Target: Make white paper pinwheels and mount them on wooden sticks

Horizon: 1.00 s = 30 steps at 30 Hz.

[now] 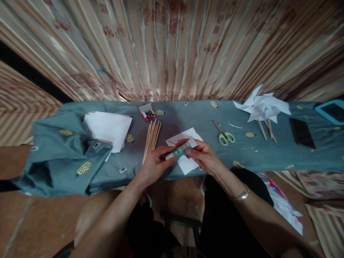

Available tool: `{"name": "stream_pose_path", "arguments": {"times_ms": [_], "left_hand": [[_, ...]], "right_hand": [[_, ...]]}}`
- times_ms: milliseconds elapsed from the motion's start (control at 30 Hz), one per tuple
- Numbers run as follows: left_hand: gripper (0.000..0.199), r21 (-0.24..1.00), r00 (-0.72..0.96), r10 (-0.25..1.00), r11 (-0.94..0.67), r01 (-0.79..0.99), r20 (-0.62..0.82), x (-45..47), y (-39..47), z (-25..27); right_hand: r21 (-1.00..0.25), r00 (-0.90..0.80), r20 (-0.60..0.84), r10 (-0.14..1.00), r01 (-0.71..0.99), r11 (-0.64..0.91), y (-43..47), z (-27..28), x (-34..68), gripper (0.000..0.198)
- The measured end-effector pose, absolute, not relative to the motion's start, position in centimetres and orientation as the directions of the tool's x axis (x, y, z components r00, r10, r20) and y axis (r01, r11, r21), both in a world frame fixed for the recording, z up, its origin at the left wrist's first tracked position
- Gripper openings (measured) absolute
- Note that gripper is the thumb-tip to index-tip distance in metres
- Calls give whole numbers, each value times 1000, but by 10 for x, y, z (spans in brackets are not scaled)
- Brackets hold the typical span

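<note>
Between my two hands is a glue stick (182,149) with a green label and white ends, held level above the table. My left hand (155,162) grips its left end with thumb and fingers. At the other end, my right hand (202,154) has its fingers closed round the white part. Just beneath lies a square of white paper (187,165) with cut or fold lines toward its corners, partly hidden by my hands. Left of it is a bundle of wooden sticks (152,135). Scissors with green handles (223,136) lie to the right, blades partly apart.
A stack of white paper (109,129) and an open small box of pins (148,114) lie left. White paper pinwheels (263,106) on sticks, a dark phone (302,133) and a blue-framed device (331,111) are right. A curtain (172,53) hangs behind the cloth-covered table (193,113).
</note>
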State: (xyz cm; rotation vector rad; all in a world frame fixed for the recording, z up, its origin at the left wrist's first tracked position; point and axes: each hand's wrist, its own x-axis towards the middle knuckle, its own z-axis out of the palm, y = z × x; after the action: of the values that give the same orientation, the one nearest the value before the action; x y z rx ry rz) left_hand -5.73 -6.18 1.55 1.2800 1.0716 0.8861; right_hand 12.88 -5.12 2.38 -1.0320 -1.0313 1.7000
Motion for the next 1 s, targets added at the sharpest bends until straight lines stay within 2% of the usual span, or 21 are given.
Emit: {"name": "stream_pose_path", "arguments": {"times_ms": [133,267,367,467,533,633,733,800,833,933,1000], "left_hand": [[43,983,295,938,184,14,-180,-51,-61,17],[50,987,269,950,146,74,-161,-67,-56,19],[46,959,64,998,-4,284,-15,-98,-42,13],[37,762,-35,992,-68,644,118,-129,-24,-3],[28,607,28,980,-145,782,198,-143,-16,-17],[26,498,128,962,-236,835,241,-151,-12,-29],[28,480,176,953,-278,832,248,-148,-16,-27],[33,475,187,939,-309,824,288,-139,-21,-19],[34,454,185,915,-344,822,357,-131,-23,-15],[33,383,328,835,-507,773,442,-97,-35,-10],[30,403,487,784,-618,676,386,-68,-45,-14]], "right_hand": [[-927,-200,-232,952,-251,-278,-49,28,139,31],[-861,-72,-300,951,-408,-303,-41,27,153,34],[-788,-54,-381,923,-503,-354,-34,23,163,38],[-750,-72,-430,900,-527,-400,-31,18,169,36],[-745,-66,-432,899,-536,-397,-30,15,171,32],[-770,-29,-419,907,-518,-372,-32,12,175,33],[-839,48,-386,921,-433,-329,-32,9,180,35],[-897,112,-334,936,-344,-279,-31,5,183,37],[-922,144,-301,943,-295,-249,-31,3,184,38],[-971,207,-212,955,-152,-182,-30,-2,183,44],[-985,218,-167,962,-75,-154,-31,-4,181,44]]}}
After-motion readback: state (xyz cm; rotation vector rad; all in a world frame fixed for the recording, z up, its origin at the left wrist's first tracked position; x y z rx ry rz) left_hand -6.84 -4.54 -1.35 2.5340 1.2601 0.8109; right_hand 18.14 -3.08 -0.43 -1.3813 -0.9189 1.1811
